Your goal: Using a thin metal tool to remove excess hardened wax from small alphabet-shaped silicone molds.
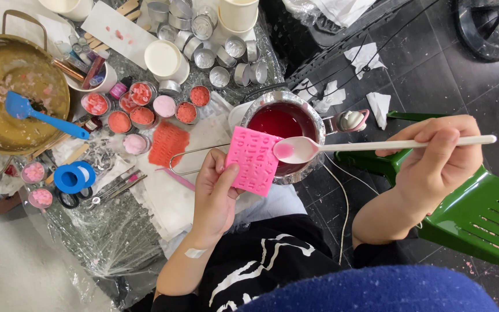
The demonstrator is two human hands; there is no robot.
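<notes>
My left hand holds a pink rectangular silicone mould with small raised shapes, tilted over the edge of a metal pot. The pot holds red liquid. A long white spoon is gripped by my right hand; its bowl carries a little pink liquid and hovers at the mould's right edge, above the pot.
A brass pan with a blue spatula sits at the left. Small tins of pink and red wax, empty metal tins, white cups, blue tape and tools lie on a plastic sheet. A green plastic chair stands at the right.
</notes>
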